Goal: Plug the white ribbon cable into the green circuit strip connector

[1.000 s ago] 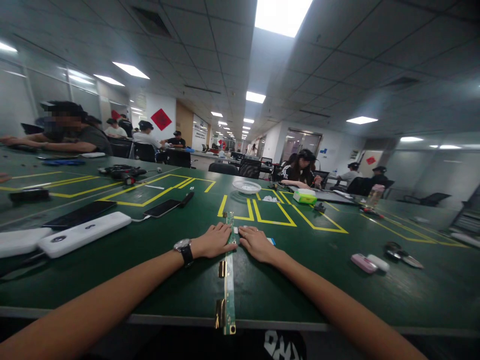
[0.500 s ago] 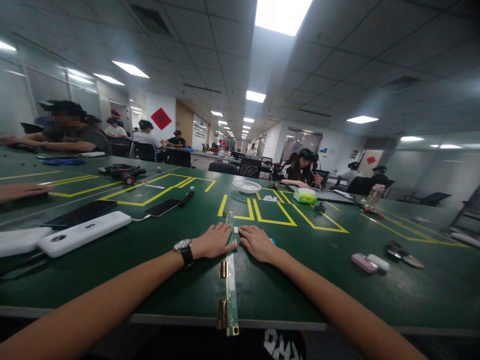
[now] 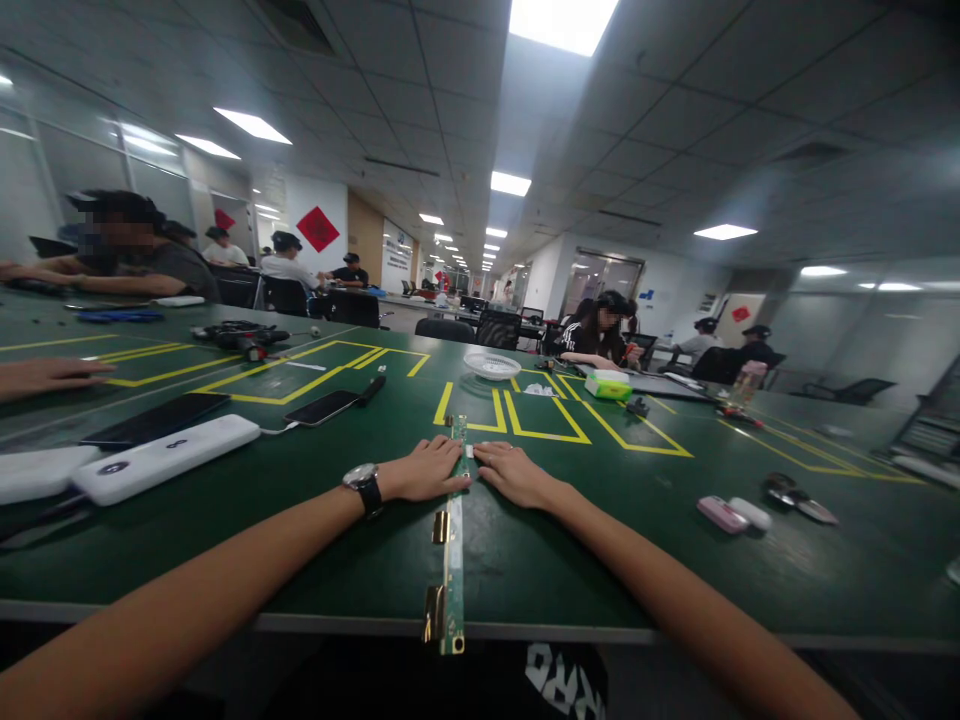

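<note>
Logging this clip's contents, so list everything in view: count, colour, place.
Circuit strip: 1, green, centre, overhanging table edge.
Large foil flaps: 2, gold, strip's left side.
Table: 1, green, yellow-taped, foreground.
Phones: 2, black, left.
Power banks, apparently: 2, white, left.
Dish: 1, white, far centre.
Tissue pack: 1, green-white, right of dish.
Small cases: 2, pink and white, right.
Metallic item: 1, silver, right.
Bottle: 1, pinkish, far right.
Tools, unclear: several, black and blue, far left.
Chairs: several, black, background.
Wall diamonds: several, red, background.
Ceiling lights: several, white, overhead.
Co-workers: several, dark or white tops, around.
Wristwatch: 1, black strap, left wrist.
Left hand: 1, bare, on strip.
Right hand: 1, bare, strip's right.
</note>
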Demonstrator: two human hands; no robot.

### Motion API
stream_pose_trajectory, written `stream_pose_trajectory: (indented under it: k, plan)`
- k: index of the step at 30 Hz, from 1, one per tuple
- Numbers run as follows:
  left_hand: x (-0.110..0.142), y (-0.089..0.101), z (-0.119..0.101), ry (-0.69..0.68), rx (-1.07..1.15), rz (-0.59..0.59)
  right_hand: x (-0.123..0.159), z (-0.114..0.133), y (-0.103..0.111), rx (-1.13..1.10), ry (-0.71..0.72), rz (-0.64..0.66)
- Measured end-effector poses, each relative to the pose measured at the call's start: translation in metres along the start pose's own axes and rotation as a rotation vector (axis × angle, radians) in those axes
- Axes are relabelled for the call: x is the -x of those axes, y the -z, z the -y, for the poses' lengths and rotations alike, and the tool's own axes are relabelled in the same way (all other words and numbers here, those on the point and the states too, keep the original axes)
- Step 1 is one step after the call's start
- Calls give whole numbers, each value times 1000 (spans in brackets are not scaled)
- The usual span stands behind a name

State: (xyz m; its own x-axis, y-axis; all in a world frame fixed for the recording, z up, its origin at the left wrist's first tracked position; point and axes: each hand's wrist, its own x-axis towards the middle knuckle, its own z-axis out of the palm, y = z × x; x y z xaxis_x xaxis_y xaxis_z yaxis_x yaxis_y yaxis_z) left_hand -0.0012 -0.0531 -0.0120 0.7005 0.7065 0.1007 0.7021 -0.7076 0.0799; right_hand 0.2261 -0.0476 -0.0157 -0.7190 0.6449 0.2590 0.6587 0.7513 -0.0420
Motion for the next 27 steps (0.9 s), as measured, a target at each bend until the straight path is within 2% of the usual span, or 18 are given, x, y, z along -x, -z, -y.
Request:
stream_pose_trajectory:
  k: [9,18,27]
  plan:
    - [0,6,1,1,18,12,1,-4,4,-35,35,10]
    - [0,4,-1,13,45,-75,1,5,9,-28,81,-29]
    - [1,7,0,8,86,-65,-1,8,11,-27,-2,-41]
